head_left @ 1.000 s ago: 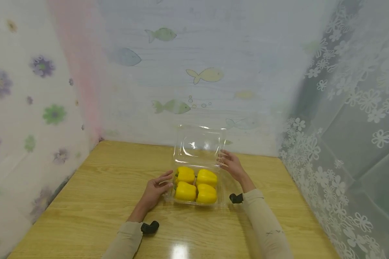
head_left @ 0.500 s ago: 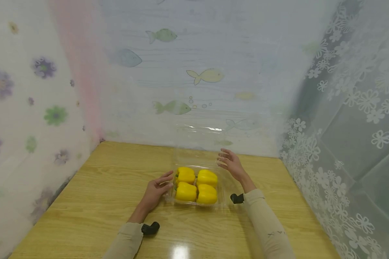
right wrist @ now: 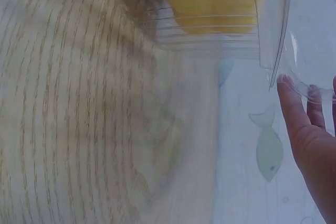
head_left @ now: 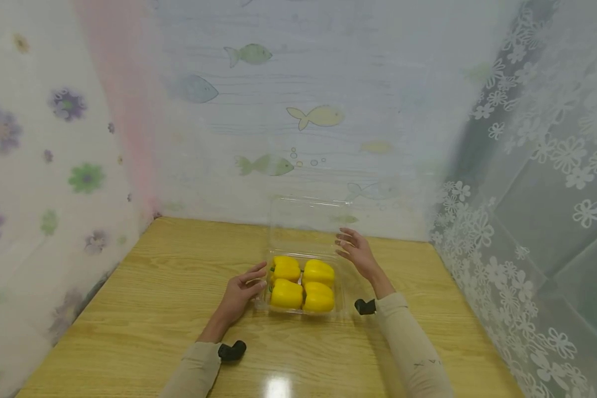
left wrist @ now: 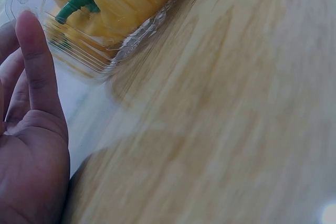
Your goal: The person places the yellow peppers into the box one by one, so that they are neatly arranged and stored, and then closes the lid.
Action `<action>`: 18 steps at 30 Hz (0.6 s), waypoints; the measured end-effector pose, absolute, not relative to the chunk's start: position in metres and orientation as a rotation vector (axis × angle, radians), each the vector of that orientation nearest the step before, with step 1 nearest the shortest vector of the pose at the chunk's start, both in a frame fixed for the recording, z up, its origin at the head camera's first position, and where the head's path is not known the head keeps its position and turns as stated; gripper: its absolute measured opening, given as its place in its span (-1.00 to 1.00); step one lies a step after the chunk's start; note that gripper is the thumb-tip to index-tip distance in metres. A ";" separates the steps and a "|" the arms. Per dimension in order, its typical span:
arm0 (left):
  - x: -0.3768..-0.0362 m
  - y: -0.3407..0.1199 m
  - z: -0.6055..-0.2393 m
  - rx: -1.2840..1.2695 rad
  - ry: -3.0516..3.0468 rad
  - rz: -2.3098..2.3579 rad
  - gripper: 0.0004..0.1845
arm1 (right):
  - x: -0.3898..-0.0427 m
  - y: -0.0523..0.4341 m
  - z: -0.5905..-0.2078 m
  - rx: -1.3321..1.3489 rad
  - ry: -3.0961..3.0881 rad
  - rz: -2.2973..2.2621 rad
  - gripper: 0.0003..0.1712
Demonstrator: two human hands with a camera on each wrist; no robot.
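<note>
Four yellow peppers sit in a clear box between relaxed hands: left hand touching its side, right hand fingertips at its raised lid.

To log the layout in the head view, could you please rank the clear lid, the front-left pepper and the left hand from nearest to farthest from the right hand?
1. Clear lid: standing open right beside the right hand, at its fingertips.
2. Front-left pepper: in the tray, toward the person's left.
3. Left hand: beyond the tray's left edge.
</note>
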State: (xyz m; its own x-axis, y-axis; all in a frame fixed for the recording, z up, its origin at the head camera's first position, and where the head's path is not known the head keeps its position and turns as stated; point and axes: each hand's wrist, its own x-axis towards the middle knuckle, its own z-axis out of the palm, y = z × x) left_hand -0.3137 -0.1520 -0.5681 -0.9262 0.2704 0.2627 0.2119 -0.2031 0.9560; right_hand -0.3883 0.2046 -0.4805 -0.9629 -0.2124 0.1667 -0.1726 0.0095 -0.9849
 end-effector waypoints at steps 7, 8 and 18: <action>-0.314 -0.152 -0.569 0.611 1.944 2.340 -0.55 | -0.382 0.206 -0.481 -0.475 2.230 -2.140 -0.45; -0.314 -0.152 -0.569 0.610 1.937 2.345 -0.54 | -0.382 0.206 -0.481 -0.483 2.226 -2.142 -0.44; -0.314 -0.152 -0.569 0.587 1.956 2.351 -0.54 | -0.376 0.208 -0.483 -0.531 2.206 -2.164 -0.44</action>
State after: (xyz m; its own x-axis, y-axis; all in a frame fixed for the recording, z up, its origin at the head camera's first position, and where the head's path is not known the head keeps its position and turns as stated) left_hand -0.3145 -0.1519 -0.5693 -0.9285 0.2580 0.2672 0.2159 -0.2107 0.9534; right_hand -0.3765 0.2078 -0.4829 -0.9426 -0.2429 0.2293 -0.2340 -0.0098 -0.9722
